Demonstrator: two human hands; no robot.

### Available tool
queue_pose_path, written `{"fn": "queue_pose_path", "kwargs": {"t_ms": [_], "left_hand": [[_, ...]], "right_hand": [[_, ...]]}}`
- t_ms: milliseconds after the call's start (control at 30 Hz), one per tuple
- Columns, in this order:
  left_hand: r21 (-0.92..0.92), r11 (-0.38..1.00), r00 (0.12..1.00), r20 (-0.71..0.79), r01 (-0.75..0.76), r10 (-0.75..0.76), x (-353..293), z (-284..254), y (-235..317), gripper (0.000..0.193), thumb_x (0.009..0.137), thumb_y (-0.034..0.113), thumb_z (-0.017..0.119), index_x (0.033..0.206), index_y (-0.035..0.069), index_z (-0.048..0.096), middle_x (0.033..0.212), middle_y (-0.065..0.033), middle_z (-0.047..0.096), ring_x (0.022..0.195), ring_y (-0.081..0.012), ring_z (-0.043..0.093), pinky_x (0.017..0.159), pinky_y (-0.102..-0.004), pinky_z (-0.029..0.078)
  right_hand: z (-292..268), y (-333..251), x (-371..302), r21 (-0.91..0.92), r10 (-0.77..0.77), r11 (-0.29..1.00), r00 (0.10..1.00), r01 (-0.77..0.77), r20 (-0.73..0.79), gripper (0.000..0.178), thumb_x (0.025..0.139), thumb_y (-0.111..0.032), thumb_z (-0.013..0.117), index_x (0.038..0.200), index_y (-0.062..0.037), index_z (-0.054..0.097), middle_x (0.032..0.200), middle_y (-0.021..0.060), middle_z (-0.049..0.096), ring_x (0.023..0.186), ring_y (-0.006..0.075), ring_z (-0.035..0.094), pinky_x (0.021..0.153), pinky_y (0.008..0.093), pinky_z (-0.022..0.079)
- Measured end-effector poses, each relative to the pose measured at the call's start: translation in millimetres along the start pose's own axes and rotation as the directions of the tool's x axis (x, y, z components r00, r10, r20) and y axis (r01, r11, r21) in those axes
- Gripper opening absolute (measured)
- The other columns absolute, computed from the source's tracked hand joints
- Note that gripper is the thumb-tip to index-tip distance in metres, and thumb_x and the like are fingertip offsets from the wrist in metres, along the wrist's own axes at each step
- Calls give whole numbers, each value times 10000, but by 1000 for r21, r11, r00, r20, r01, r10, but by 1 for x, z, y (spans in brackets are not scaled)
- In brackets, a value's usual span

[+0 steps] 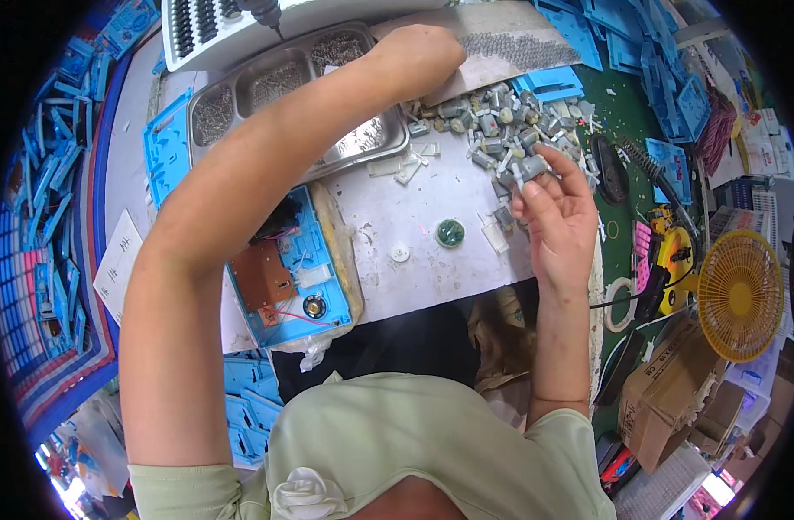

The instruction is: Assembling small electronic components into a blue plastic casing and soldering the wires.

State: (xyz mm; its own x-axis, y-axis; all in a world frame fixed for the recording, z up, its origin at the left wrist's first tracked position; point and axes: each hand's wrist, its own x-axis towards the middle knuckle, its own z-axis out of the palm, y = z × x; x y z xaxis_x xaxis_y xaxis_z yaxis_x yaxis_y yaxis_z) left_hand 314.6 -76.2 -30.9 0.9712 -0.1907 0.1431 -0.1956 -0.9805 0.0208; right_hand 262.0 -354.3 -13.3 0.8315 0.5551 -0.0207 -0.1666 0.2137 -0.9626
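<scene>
Across the tray reaches my left arm, and my left hand point(423, 61) is closed at the edge of a cardboard sheet point(492, 19). Its fingers curl out of sight, so whatever they hold is hidden. Rows of small grey metal parts point(522, 50) lie on that sheet. My right hand point(560, 204) pinches a small grey motor point(528, 167) with a white end piece between thumb and fingers. Just beyond it spreads a heap of similar motors point(488, 126). Near my left forearm lies an open blue plastic case point(334, 293) with a brown board, a round speaker point(314, 305) and wires inside.
A compartmented metal tray point(398, 143) of small parts sits under my left arm, with a power driver tip point(262, 13) above it. A round green container point(450, 232) and a white disc point(400, 252) lie mid-table. Blue shells point(55, 217) fill the left; a yellow fan point(740, 295) stands right.
</scene>
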Motion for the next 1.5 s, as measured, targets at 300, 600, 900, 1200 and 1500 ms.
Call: {"fn": "queue_pose_path", "kwargs": {"t_ms": [300, 600, 900, 1200, 1500], "left_hand": [[12, 991, 969, -211, 135, -129, -11, -32, 18, 137, 728, 131, 682, 717, -3, 709, 756, -229, 692, 735, -377, 709, 680, -449, 568], [-941, 161, 902, 224, 299, -369, -199, -97, 89, 88, 916, 31, 667, 988, -21, 663, 880, -60, 637, 715, -101, 607, 667, -247, 520], [-979, -33, 799, 184, 202, -572, -276, -78, 138, 125, 898, -74, 628, 1017, -57, 659, 1027, -94, 627, 924, -132, 621, 754, -247, 556], [-975, -36, 764, 194, 219, -616, -281, -59, 162, 271, 905, -74, 646, 1148, 6, 559, 1035, -59, 595, 945, -108, 598, 766, -244, 564], [-984, -48, 749, 161, 171, -643, -286, -56, 161, 321, 888, -68, 671, 1161, 28, 532, 1032, -55, 610, 942, -108, 625, 763, -237, 558]], "right_hand": [[2, -11, 2, -719, 119, 688, 962, 97, 244, 331, 802, -36, 677, 1133, -36, 696, 722, 48, 656, 624, 91, 580, 629, 254, 505], [-1, -7, 0, -859, 299, 478, 885, 186, 358, 307, 775, -65, 676, 1080, -70, 717, 716, 115, 681, 666, 233, 679, 671, 349, 540], [20, -10, 12, -820, 241, 173, 784, 546, 573, 314, 769, -52, 658, 1079, -50, 705, 696, 104, 645, 630, 214, 639, 643, 343, 520], [58, 13, -46, -195, 425, 905, 793, -378, 437, 432, 831, 36, 716, 1255, 26, 634, 864, 14, 660, 721, 47, 600, 614, 182, 474], [84, 19, -46, -151, 477, 864, 685, -481, 550, 430, 841, 42, 718, 1260, 32, 623, 875, 49, 674, 703, 70, 617, 624, 198, 502]]}}
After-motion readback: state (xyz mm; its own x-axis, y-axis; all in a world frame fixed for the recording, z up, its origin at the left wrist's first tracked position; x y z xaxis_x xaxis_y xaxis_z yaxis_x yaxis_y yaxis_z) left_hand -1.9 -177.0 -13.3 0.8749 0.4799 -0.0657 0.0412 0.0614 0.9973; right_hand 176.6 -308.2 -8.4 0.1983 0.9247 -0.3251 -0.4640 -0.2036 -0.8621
